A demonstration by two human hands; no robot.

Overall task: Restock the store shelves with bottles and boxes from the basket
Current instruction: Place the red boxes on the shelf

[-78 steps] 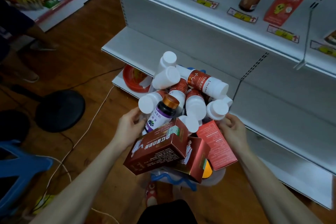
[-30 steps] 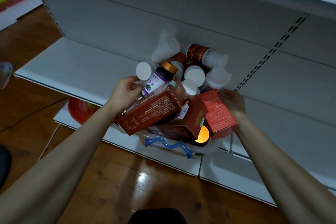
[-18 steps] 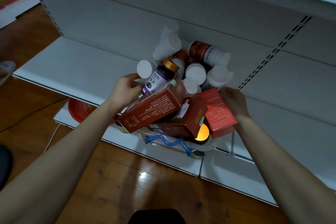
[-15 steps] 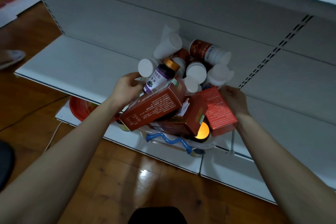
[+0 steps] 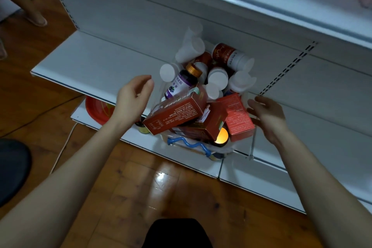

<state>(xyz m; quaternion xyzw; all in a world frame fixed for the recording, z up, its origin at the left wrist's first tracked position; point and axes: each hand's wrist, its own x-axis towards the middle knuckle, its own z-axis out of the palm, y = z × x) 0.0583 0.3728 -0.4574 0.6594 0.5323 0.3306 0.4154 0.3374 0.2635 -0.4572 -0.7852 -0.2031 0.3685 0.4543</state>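
Plastic basket point(image 5: 193, 145) lies between left hand point(image 5: 132, 98), right hand point(image 5: 265, 115)

Glossy wooden floor point(image 5: 141, 197), matt white metal shelf point(image 5: 96, 62), smooth plastic bottles point(image 5: 218, 78), cardboard boxes point(image 5: 177, 112).

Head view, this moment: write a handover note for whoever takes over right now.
Left hand: grip open, holding nothing, left of the basket.
Right hand: open, at the basket's right side; contact unclear.
The pale basket with a blue wavy handle stands against the white metal shelving, heaped with white-capped plastic bottles, a purple-labelled dark bottle and red cardboard boxes.
Done: basket brought to the shelving.
Left: everything. The white shelf beside it holds none of the stock yet.
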